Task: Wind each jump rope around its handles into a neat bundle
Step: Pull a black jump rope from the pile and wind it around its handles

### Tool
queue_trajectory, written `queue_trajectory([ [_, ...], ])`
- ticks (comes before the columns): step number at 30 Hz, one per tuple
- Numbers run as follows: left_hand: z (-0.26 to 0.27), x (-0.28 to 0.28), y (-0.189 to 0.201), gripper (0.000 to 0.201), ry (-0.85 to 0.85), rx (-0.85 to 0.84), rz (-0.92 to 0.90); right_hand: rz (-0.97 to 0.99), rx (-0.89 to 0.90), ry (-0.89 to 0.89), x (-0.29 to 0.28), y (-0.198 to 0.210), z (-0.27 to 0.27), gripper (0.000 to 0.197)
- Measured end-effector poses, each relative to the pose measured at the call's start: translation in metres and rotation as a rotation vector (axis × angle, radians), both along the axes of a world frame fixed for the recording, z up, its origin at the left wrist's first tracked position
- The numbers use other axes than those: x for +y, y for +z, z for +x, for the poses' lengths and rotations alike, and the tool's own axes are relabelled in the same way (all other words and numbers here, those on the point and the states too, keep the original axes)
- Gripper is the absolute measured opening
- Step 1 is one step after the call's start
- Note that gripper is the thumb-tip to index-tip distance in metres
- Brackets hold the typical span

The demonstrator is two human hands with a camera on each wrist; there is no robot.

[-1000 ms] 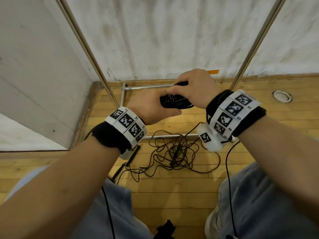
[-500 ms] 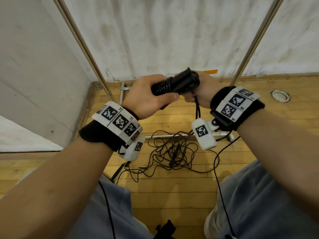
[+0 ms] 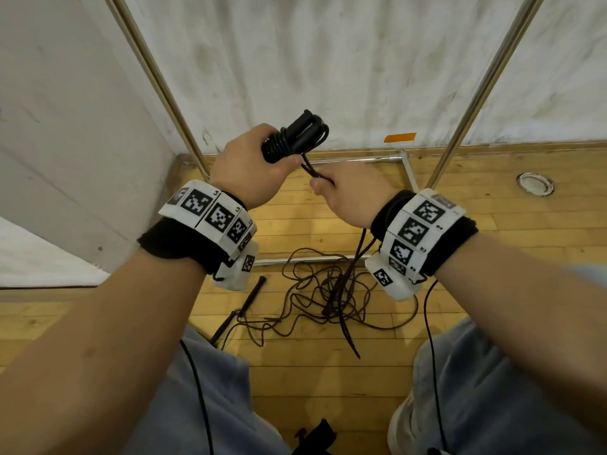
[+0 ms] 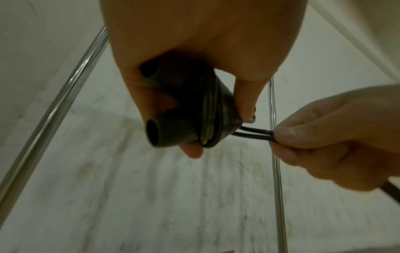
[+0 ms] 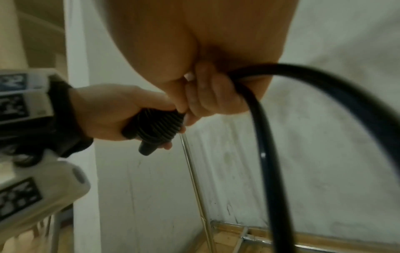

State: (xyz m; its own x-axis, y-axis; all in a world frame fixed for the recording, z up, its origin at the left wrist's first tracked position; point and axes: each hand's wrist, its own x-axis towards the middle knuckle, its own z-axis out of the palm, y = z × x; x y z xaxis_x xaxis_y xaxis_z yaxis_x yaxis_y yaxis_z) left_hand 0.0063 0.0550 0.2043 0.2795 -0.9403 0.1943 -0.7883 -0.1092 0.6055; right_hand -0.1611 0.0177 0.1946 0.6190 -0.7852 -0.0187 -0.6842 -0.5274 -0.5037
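Left hand [image 3: 249,165] is clamped on the two black handles [image 3: 303,131], which it holds in the air in front of the wall, with several rope turns already round them. Right hand [image 3: 348,195] pinches the doubled rope [image 3: 313,170] just below the bundle, and the free length hangs down to the floor. A second jump rope [image 3: 328,290] lies tangled on the wooden floor [image 3: 492,257] near its far edge, between the knees; the hanging length could catch in this tangle and drag it up.

From the left wrist, the turns [image 4: 213,123] sit close to one handle end [image 4: 158,131]. If tension drops, they may slide off this end.

From the right wrist, the rope [image 5: 270,171] makes a big loose loop near the camera. Such slack can give uneven, crossing turns, so the bundle would not be neat.
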Motion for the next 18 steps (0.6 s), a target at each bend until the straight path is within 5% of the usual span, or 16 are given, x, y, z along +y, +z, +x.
queue_trajectory([
  [4,0.002,-0.002,-0.013,0.039,-0.034,-0.316,0.138,-0.154,0.239,0.05,0.003,0.001,0.001,0.026],
  [10,-0.014,-0.002,-0.028,0.032,-0.12,-0.432,0.323,-0.24,0.421,0.217,0.012,0.005,0.0,0.018],
  [18,-0.016,0.003,-0.019,0.03,-0.4,-0.236,0.367,-0.196,0.155,0.204,-0.008,0.014,-0.018,0.028],
])
